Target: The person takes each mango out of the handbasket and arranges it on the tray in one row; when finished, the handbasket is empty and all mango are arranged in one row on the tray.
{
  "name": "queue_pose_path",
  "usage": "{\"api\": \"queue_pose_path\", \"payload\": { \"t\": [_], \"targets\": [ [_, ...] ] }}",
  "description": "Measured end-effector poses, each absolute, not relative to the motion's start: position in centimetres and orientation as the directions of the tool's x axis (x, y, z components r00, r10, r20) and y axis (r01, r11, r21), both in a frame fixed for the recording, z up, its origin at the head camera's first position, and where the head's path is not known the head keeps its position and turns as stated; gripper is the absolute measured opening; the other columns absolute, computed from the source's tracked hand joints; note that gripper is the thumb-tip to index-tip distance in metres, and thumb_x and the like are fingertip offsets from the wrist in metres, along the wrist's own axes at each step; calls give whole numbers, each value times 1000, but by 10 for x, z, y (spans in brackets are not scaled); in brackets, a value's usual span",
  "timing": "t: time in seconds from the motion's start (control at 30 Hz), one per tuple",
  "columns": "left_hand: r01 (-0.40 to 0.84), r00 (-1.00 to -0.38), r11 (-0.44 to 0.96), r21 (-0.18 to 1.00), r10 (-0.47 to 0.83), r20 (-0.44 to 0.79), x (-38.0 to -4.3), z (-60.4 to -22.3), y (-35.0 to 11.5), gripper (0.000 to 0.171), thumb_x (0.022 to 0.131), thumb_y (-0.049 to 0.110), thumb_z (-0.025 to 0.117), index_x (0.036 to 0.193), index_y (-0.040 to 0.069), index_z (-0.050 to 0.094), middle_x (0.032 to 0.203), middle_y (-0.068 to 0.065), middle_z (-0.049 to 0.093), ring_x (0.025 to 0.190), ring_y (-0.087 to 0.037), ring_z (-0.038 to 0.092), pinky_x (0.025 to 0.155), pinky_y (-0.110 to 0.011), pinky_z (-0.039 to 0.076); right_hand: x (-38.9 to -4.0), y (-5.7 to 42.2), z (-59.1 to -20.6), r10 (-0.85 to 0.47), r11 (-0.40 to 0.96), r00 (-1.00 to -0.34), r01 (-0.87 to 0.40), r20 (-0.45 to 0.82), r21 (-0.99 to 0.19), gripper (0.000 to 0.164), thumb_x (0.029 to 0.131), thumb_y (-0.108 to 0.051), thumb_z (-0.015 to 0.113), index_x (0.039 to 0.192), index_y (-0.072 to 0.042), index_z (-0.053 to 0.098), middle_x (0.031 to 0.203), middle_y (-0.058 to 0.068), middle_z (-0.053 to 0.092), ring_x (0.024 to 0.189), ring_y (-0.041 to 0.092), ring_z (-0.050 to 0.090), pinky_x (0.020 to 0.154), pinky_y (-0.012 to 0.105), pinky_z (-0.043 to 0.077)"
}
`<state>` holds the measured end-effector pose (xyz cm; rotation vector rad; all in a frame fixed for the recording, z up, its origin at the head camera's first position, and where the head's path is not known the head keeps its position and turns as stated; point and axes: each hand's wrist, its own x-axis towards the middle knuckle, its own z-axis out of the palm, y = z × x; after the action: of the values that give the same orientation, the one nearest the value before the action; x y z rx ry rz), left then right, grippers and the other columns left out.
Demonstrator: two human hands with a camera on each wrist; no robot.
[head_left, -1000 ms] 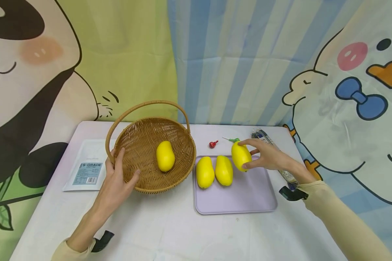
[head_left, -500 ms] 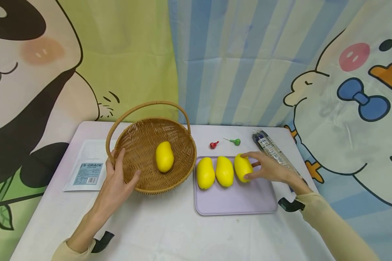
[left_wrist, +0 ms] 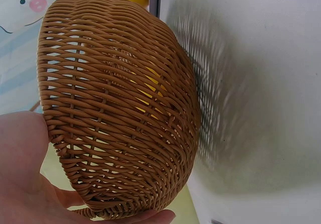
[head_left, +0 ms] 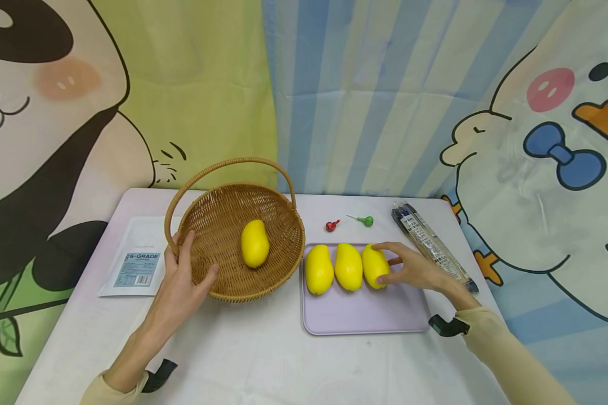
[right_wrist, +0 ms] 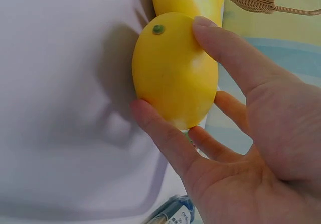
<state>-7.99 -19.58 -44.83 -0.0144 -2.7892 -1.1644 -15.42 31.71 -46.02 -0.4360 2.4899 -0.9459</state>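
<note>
My left hand (head_left: 179, 284) grips the left rim of a brown wicker basket (head_left: 218, 225), near the foot of its arched handle. Inside the basket lies one yellow mango (head_left: 255, 243). In the left wrist view the basket's woven side (left_wrist: 120, 103) fills the middle, with fingers at its edge. On the lilac tray (head_left: 365, 315), my right hand (head_left: 410, 267) holds the rightmost mango (head_left: 374, 267) between thumb and fingertips. That mango (right_wrist: 175, 73) shows a green stem spot in the right wrist view. Two more mangoes, the left one (head_left: 318, 270) and middle one (head_left: 348, 267), lie beside it.
Behind the tray lie a small red wrapped lollipop (head_left: 331, 225) and a green one (head_left: 366, 220). A long dark clear-wrapped packet (head_left: 436, 247) lies to the right. A white coffee pouch (head_left: 137, 259) lies left of the basket. A printed curtain (head_left: 334, 95) hangs behind the table.
My right hand has lowered the mango onto the tray and shifted it slightly left, close beside the middle mango. My left hand and the basket have stayed in place.
</note>
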Motion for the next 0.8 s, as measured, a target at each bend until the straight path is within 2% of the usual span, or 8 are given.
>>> {"api": "queue_pose_path", "payload": {
  "t": [0.37, 0.63, 0.8],
  "targets": [
    [59, -993, 710, 701, -31, 114, -79, -448, -196, 88, 99, 32, 63, 165, 17, 6, 165, -30, 0, 118, -55, 49, 84, -64, 52, -153, 318, -466, -457, 685, -857, -168, -238, -709, 83, 82, -35, 85, 152, -19, 43, 160, 13, 35, 127, 46, 53, 103, 62, 46],
    [67, -992, 704, 707, -30, 124, -80, -448, -196, 87, 99, 33, 63, 165, 14, 8, 164, -30, 0, 121, -55, 48, 86, -65, 51, -151, 318, -463, -450, 696, -858, -163, -248, -700, 84, 83, -36, 84, 154, -20, 41, 161, 14, 34, 129, 48, 52, 102, 63, 46],
    [70, -992, 700, 711, -27, 124, -80, -449, -196, 88, 99, 31, 64, 165, 14, 8, 165, -30, -1, 123, -56, 46, 88, -66, 49, -150, 320, -460, -479, 673, -851, -199, -215, -712, 84, 84, -31, 84, 154, -14, 41, 160, 18, 35, 130, 51, 51, 101, 64, 47]
  ]
}}
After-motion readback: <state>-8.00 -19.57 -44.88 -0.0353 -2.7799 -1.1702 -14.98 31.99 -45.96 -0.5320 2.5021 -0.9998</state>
